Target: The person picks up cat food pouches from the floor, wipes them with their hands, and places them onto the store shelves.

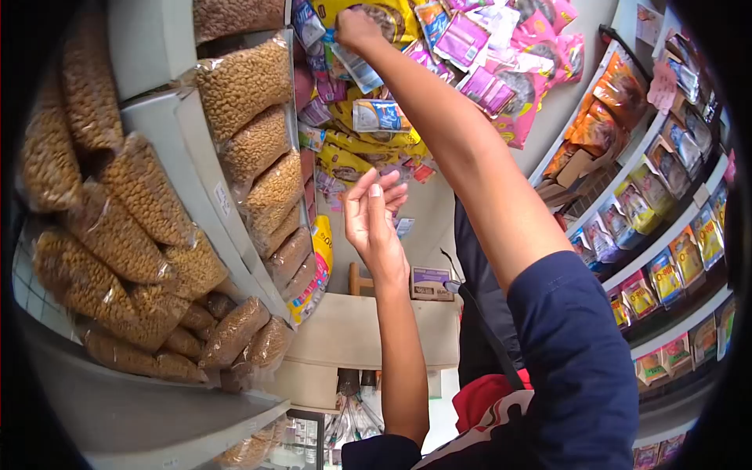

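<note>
Pouches (464, 39) and larger bags lie in a mixed, overlapping pile at the upper middle of the head view, on a pale surface (558, 98). Yellow bags (345, 163) make up the left and lower part of the pile; pink bags (513, 129) make up the right part, with purple-fronted pouches on top of them.

Right hand (359, 30): extended over the upper left of the pile, fingers curled closed. A blue-and-white pouch (356, 69) lies directly beside it; whether the fingers grip this pouch or anything else cannot be told. An orange-and-blue pouch (380, 116) lies flat on the yellow bags, between the two hands.

Left hand (376, 219): open, fingers spread and slightly bent, nothing seen in its grasp. Position is near the lower edge of the pile; contact with the pile cannot be confirmed.

Left side: clear bags of tan pellets (243, 72) stand in a row beside the pile. Further clear bags (149, 188) are heaped beyond a light grey divider (168, 137). A yellow-and-pink bag (313, 270) lies at the near end of the row.

Right side: hanging packets (666, 274) line curved shelves (666, 188), with orange packets (607, 113) closest to the pile.

Lower middle: small purple-and-brown box (431, 283) sits near a beige counter (376, 329).
</note>
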Motion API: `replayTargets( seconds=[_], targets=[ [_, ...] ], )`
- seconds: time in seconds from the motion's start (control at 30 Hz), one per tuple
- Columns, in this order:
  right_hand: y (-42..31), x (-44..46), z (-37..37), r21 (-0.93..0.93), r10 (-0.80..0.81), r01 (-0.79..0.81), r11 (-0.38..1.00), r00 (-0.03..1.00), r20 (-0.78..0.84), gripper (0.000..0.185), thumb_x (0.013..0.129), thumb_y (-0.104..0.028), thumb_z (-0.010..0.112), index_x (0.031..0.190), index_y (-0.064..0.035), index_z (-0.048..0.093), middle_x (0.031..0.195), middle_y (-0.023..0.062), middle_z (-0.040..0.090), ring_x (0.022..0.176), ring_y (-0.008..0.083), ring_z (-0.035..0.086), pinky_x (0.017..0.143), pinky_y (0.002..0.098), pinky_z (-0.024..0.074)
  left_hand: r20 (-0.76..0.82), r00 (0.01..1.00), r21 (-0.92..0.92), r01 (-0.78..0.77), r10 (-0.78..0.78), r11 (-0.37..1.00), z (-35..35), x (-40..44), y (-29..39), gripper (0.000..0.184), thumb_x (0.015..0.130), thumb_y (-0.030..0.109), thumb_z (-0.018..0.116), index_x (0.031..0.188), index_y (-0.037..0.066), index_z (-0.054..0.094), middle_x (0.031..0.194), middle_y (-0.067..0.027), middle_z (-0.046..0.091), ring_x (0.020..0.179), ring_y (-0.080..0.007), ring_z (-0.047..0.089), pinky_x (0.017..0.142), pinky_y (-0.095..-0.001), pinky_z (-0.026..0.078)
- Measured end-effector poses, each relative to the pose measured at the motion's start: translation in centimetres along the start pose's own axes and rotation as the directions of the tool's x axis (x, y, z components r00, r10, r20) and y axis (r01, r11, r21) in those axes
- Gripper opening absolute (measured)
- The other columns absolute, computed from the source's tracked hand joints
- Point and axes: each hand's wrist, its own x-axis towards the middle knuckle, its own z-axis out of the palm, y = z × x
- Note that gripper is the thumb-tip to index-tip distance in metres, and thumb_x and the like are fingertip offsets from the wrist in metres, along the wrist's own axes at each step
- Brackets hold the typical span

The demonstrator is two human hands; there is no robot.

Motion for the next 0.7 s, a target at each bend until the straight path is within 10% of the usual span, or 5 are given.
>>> replayTargets(
  seconds=[0.1,0.2,0.33,0.47,0.7],
  targets=[
    [0.7,-1.2,0.4,-0.067,0.027,-0.026,0.997,0.999,0.019,0.024,0.084,-0.02,0.058,0.093,-0.0007,0.069,0.1,0.0269,0.068,0.098,0.0406,0.066,0.082,0.0489,0.0534,-0.042,0.999,0.005,0.027,-0.027,1.0,-0.7,0.0,-0.7,0.031,0.101,0.018,0.052,0.127,0.002,0.051,0.114,-0.0166,0.063,0.093,-0.0203,0.064,0.082,-0.0325,0.051],
    [3.4,-2.4,-0.2,0.224,-0.213,0.253,0.941,0.958,-0.191,0.023,0.087,-0.021,0.059,0.093,0.0009,0.064,0.099,0.0287,0.067,0.085,0.0391,0.07,0.072,0.0471,0.0562,-0.083,0.996,-0.005,0.019,-0.019,1.0,-0.8,0.2,0.8,0.031,0.101,0.018,0.053,0.127,0.002,0.051,0.114,-0.0164,0.063,0.093,-0.0201,0.064,0.081,-0.0324,0.051],
    [2.3,-9.6,-7.5,0.798,0.074,-0.016,0.603,0.997,-0.036,0.012,0.102,-0.014,0.047,0.105,-0.0028,0.043,0.073,0.0082,0.056,0.055,0.0173,0.065,0.044,0.0278,0.0463,-0.043,0.998,-0.016,-0.046,0.045,0.999,0.0,-0.7,4.7,0.031,0.1,0.018,0.054,0.127,0.001,0.052,0.116,-0.0162,0.063,0.094,-0.02,0.064,0.083,-0.0325,0.051],
    [3.4,-16.3,-14.7,0.608,-0.168,0.242,0.756,0.97,-0.178,0.016,0.103,-0.017,0.049,0.108,-0.0028,0.042,0.069,0.0063,0.054,0.044,0.0129,0.053,0.038,0.0276,0.0398,0.052,0.986,0.026,-0.162,0.161,0.986,1.7,-1.7,6.6,0.033,0.1,0.019,0.055,0.128,0.002,0.051,0.118,-0.0164,0.062,0.096,-0.0188,0.063,0.084,-0.0322,0.05],
    [-3.8,-30.4,-34.1,0.73,-0.182,-0.257,0.634,0.867,0.464,0.02,0.1,-0.022,0.057,0.104,-0.0049,0.047,0.057,-0.0017,0.05,0.036,0.0078,0.046,0.032,0.0239,0.032,0.322,0.836,0.393,-0.545,0.444,0.741,3.1,-9.6,8.8,0.038,0.098,0.026,0.06,0.125,-0.001,0.054,0.11,-0.0084,0.066,0.093,-0.0147,0.063,0.085,-0.028,0.05]
  ],
)
